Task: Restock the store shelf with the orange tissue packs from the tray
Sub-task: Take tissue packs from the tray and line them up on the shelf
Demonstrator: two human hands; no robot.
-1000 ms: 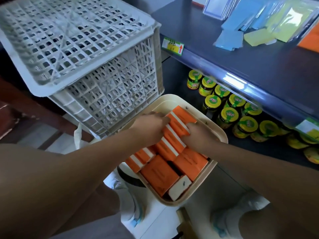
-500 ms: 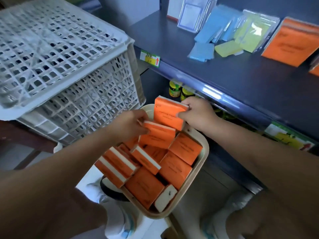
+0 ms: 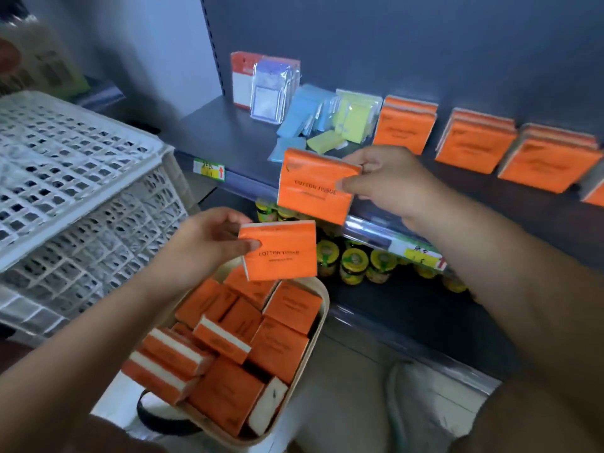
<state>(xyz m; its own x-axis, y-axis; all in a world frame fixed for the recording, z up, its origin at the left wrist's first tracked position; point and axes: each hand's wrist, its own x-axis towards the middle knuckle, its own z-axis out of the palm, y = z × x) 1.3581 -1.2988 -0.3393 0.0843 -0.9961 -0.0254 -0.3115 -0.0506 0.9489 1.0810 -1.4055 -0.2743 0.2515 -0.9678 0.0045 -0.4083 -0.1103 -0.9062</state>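
My right hand (image 3: 389,184) pinches an orange tissue pack (image 3: 313,188) by its right edge, held up in front of the dark shelf (image 3: 235,138). My left hand (image 3: 209,240) grips a second orange tissue pack (image 3: 284,253) by its left edge, lower, just above the beige tray (image 3: 322,308). Several more orange packs (image 3: 228,348) lie jumbled in the tray. Orange packs (image 3: 474,142) stand in leaning rows on the shelf's right part.
A white lattice crate (image 3: 78,197) stands upside down at the left, close to the tray. Blue and yellow packets (image 3: 327,119) and card holders (image 3: 271,89) sit on the shelf's left part. Yellow-lidded jars (image 3: 353,259) fill the lower shelf.
Both hands have risen out of the tray, each with an orange pack. The right pack has moved up to shelf height; the view has tilted up toward the shelf.
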